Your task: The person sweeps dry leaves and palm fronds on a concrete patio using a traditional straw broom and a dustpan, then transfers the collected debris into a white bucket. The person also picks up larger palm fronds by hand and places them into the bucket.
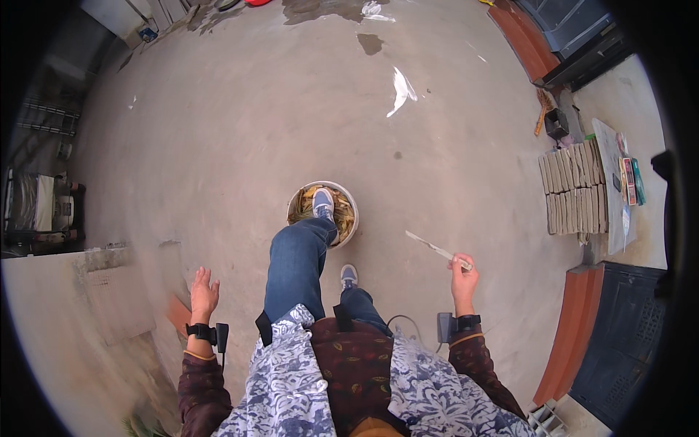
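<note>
Two hands out to our sides, neither touching the other. Our right hand [461,273] is raised at the right of the view, forearm coming up from the lower edge, wrist with a black strap and a small grey box; its fingers are curled shut around the handle of a knife [437,250], whose thin pale blade points up and to the left, tilted, over bare concrete floor [218,146]. Our left hand [203,291] is lifted at the left, palm forward, fingers spread wide and holding nothing, wrist also strapped with a black band; it hovers near the edge of a low concrete ledge [87,291], not touching it as far as we can tell. Between the hands, our left leg in blue jeans reaches forward and its grey-blue shoe [323,205] is planted inside a round white bucket [349,200] filled with yellow-brown dried plant scraps [342,213]; the other shoe [349,276] stands on the floor just behind the bucket. Bucket sits centre frame, well apart from both hands. Far right, a stack of grey tiles [575,186] lies by a wall, with red-brown curved tiles [571,335] near the lower right. Wet patches show on the floor at the top.
</note>
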A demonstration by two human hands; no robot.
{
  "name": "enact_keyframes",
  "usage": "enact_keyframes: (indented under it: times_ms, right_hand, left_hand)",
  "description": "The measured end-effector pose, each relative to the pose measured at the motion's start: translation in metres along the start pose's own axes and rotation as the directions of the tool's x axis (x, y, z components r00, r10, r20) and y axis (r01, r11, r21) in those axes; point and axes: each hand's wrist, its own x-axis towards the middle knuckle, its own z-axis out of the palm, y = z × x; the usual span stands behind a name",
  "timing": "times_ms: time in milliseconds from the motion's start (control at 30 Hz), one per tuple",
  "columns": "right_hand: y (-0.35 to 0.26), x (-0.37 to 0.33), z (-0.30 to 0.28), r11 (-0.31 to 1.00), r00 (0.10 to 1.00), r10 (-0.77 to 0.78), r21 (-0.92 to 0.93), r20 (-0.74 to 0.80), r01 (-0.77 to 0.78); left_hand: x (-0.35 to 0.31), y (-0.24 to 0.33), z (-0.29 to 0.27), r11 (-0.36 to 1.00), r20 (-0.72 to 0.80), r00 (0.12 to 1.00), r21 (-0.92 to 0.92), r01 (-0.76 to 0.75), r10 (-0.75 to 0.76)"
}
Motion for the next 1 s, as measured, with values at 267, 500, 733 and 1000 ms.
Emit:
enact_keyframes:
  times_ms: [267, 500, 733, 1000]
  right_hand:
    - [0.000, 0.012, 0.011, 0.999, 0.998, 0.038, -0.028, -0.047, -0.039]
    - [-0.024, 0.065, 0.055, 0.985, 0.985, 0.170, -0.025, -0.033, -0.171]
    - [-0.046, 0.099, 0.081, 0.975, 0.980, 0.200, -0.103, -0.005, -0.199]
    - [-0.040, 0.120, 0.050, 0.994, 0.982, 0.028, -0.105, 0.185, -0.009]
  left_hand:
    - [0.112, 0.054, -0.011, 0.990, 0.029, 0.990, -0.027, -0.136, 0.137]
    - [0.205, 0.117, -0.017, 0.988, 0.151, 0.977, -0.051, -0.148, 0.154]
    - [0.244, 0.156, -0.012, 0.978, 0.212, 0.966, -0.176, -0.111, 0.147]
    - [0.157, 0.147, 0.007, 0.946, 0.155, 0.979, -0.315, -0.077, 0.132]
